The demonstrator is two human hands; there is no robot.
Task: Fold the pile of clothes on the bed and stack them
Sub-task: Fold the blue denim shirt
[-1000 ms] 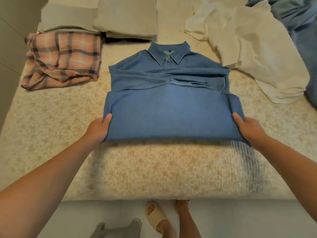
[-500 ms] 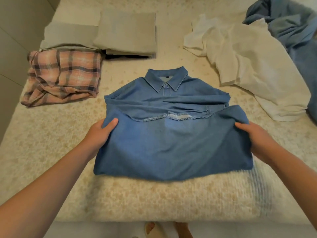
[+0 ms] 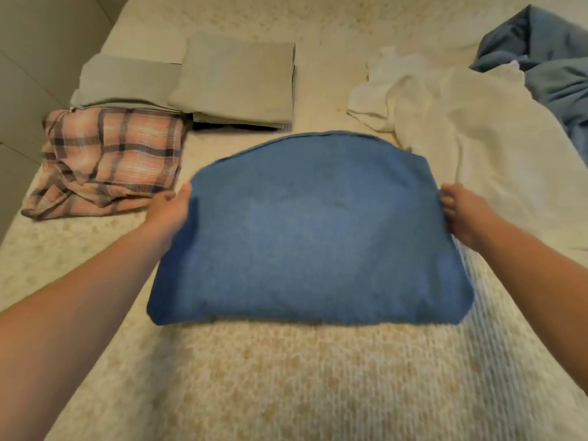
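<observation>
Up and over goes the lower half of the blue denim collared shirt (image 3: 308, 230): half a second back the collar and the folded sleeves were showing, and now the hem edge has swept forward and covers them completely. Both hands have travelled with it, away from the near edge of the bed and up toward the middle.

Left hand (image 3: 170, 210) grips the left side of the shirt, thumb on top, fingers tucked beneath the cloth. Right hand (image 3: 461, 214) pinches the right side, fingers curled round the edge. The shirt sits mid-bed on the cream floral quilted bedspread (image 3: 286, 377), its far edge arched and blurred, so it looks as though it is landing, not settled.

By my read, this is the final halving fold of this shirt. Next call: lay the top layer flat, square the edges, then carry the packet to the folded items at the far left, namely the pink plaid folded shirt (image 3: 111, 157) and the 2 grey-beige folded garments (image 3: 235, 81) behind it.

Looks-wise: one plain blue panel, rounded at the far edge, slightly bulged in the centre, soft creases, no collar visible. Plenty left to do, with a crumpled white garment (image 3: 471, 128) and a rumpled blue cloth (image 3: 547, 65) waiting at the right.
</observation>
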